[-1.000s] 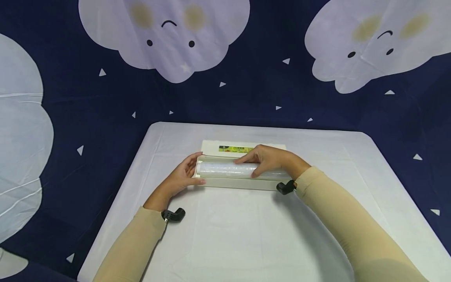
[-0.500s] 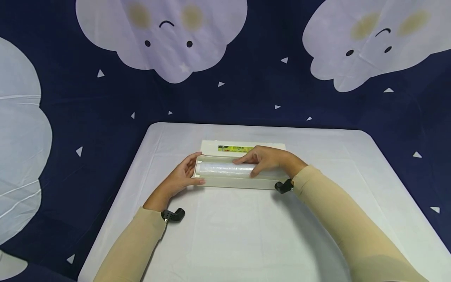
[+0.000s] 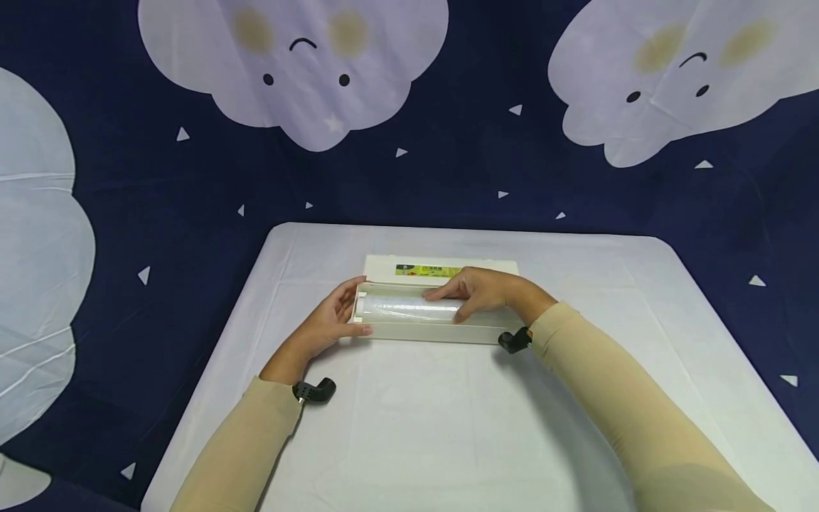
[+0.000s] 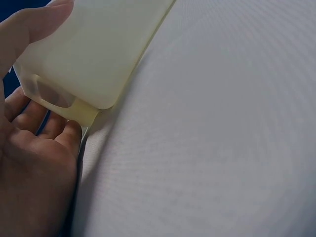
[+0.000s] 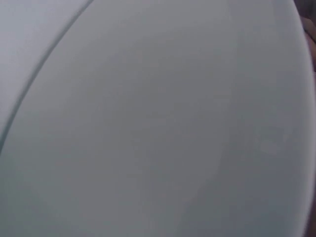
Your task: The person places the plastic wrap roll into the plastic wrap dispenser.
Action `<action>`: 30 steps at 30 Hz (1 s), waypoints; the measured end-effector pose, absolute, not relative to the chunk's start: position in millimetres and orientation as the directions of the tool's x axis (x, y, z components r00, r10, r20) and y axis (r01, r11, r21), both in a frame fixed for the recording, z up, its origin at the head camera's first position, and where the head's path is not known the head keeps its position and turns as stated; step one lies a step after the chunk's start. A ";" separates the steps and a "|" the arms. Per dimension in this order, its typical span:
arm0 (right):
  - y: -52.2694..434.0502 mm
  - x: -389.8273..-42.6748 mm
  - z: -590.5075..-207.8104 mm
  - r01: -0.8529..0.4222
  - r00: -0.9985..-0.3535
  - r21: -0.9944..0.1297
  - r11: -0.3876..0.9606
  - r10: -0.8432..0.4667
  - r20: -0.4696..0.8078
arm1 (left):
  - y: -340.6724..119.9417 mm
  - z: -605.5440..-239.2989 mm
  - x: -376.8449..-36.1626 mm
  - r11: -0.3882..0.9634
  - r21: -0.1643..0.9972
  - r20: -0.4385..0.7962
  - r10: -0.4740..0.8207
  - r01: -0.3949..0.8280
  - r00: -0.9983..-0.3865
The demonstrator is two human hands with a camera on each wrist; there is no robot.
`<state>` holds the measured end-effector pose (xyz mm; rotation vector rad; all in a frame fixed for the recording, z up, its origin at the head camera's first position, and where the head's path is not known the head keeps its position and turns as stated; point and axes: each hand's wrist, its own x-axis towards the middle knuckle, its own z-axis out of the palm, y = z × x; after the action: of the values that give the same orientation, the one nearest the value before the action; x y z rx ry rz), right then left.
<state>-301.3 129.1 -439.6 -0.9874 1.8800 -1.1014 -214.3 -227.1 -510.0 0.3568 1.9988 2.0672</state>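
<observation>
A cream dispenser box lies across the white table, its lid open toward the back and bearing a green label. Inside it lies a roll of clear cling film. My left hand holds the box's left end, thumb on the front wall and fingers behind. In the left wrist view the same box end sits between the thumb and fingers of my left hand. My right hand grips the roll from above, fingers over it and thumb in front. The right wrist view shows only a blurred pale surface.
The table is covered with a white cloth and has rounded far corners. A dark blue backdrop printed with pale clouds hangs behind and around it. Black camera mounts sit at my left wrist and right wrist.
The roll under my right hand has settled slightly lower in the box. My left hand has stayed at the box's end.
</observation>
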 end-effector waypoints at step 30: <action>146.2 -299.2 -427.5 -0.411 -0.477 -0.815 0.407 -0.859 -0.189 | -223.4 -503.3 -211.7 -0.004 1.000 -0.005 0.335 -0.007 -0.942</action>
<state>-299.2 146.2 -427.5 -1.0757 2.0597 -0.9543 -211.7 -223.4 -503.3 0.3445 2.0280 2.0390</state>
